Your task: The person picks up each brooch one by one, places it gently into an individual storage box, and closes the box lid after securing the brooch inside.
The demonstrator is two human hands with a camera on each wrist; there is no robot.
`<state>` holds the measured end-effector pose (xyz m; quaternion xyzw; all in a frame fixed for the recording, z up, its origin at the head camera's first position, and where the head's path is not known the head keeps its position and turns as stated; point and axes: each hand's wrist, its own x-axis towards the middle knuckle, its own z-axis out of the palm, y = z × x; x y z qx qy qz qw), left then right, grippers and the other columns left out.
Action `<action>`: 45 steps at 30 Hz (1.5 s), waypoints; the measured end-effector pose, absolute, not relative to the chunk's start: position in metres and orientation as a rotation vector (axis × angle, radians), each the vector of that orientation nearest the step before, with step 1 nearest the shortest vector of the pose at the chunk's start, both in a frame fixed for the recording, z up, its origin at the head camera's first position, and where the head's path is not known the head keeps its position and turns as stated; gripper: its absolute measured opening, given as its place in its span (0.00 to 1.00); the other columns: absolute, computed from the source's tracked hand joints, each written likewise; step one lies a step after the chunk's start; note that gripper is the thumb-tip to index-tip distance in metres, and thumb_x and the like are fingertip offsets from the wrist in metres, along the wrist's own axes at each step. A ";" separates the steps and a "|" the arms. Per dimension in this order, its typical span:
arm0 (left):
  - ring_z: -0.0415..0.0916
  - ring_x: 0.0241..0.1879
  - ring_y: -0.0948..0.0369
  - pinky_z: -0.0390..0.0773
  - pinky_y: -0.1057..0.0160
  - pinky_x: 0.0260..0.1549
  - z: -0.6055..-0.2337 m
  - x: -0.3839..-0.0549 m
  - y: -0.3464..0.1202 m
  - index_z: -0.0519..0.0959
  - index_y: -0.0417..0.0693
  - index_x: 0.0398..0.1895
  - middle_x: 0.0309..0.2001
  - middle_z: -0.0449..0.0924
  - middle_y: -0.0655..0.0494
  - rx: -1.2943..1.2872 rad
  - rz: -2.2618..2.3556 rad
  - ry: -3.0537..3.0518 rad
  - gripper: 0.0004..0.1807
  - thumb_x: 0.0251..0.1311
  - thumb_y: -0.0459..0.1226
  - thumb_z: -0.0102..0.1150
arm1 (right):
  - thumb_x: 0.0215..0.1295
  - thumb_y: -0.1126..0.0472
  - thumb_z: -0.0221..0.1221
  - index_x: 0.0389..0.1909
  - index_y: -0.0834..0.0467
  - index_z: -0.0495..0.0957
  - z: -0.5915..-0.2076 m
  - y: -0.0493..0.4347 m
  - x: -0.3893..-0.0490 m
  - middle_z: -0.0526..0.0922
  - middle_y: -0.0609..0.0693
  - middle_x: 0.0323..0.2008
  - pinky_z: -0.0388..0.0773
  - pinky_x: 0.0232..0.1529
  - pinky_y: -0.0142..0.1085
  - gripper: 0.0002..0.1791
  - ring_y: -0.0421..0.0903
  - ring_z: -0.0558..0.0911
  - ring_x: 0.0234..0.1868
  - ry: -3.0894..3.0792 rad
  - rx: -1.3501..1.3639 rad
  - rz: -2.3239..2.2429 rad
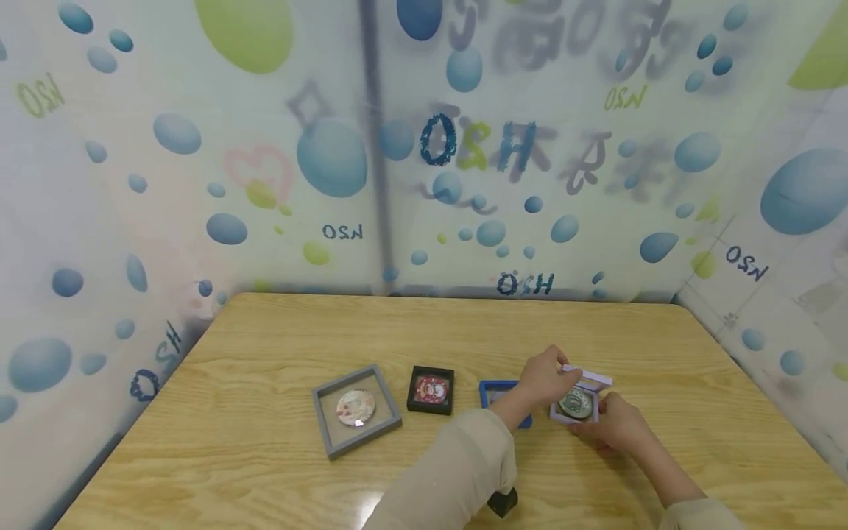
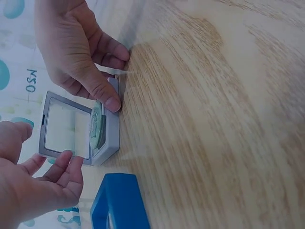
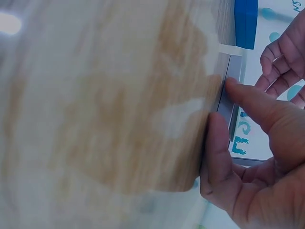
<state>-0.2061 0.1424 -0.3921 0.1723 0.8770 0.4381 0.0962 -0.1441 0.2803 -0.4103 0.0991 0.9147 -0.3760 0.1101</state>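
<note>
A small lilac hinged display case lies on the right side of the table with its clear-windowed lid raised. Inside sits a round green patterned disc, tilted up from the base in the left wrist view. My left hand pinches the lid's edge between thumb and fingers. With the thumb on the front rim and fingers along the side, my right hand grips the base. Just left of it is a blue frame, partly hidden under my left forearm.
A black frame with a red disc and a larger grey frame with a pale disc lie to the left on the wooden table. A black object shows below my left sleeve. Walls with printed bubbles surround the table.
</note>
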 end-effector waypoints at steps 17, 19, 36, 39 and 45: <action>0.63 0.18 0.64 0.63 0.70 0.16 -0.392 -0.198 0.144 0.70 0.45 0.28 0.19 0.67 0.58 0.551 0.967 2.714 0.11 0.54 0.43 0.57 | 0.50 0.57 0.65 0.44 0.78 0.60 -0.414 0.285 -0.142 0.73 0.63 0.31 0.77 0.24 0.37 0.34 0.47 0.76 0.24 2.670 0.275 -1.135; 0.61 0.16 0.64 0.62 0.70 0.14 -0.394 -0.198 0.145 0.72 0.45 0.31 0.18 0.66 0.59 0.570 0.876 2.736 0.12 0.53 0.44 0.57 | 0.50 0.57 0.65 0.40 0.75 0.62 -0.415 0.286 -0.142 0.73 0.61 0.28 0.77 0.23 0.37 0.29 0.47 0.76 0.24 2.681 0.276 -1.136; 0.69 0.38 0.61 0.71 0.63 0.37 -0.405 -0.189 0.164 0.69 0.49 0.54 0.41 0.70 0.57 0.508 0.296 2.904 0.30 0.51 0.54 0.57 | 0.47 0.61 0.65 0.29 0.69 0.65 -0.415 0.282 -0.140 0.73 0.57 0.23 0.77 0.21 0.37 0.20 0.46 0.76 0.21 2.703 0.324 -1.147; 0.67 0.37 0.62 0.70 0.64 0.35 -0.406 -0.188 0.167 0.72 0.48 0.50 0.39 0.67 0.58 0.520 0.229 2.913 0.29 0.51 0.57 0.56 | 0.47 0.61 0.65 0.30 0.70 0.64 -0.415 0.282 -0.140 0.73 0.57 0.23 0.77 0.21 0.37 0.21 0.46 0.76 0.21 2.706 0.318 -1.145; 0.64 0.34 0.63 0.68 0.64 0.30 -0.405 -0.188 0.169 0.78 0.50 0.38 0.35 0.66 0.58 0.542 0.213 2.911 0.23 0.52 0.58 0.55 | 0.48 0.60 0.65 0.29 0.69 0.64 -0.413 0.282 -0.141 0.72 0.57 0.22 0.76 0.20 0.36 0.21 0.46 0.75 0.20 2.717 0.316 -1.122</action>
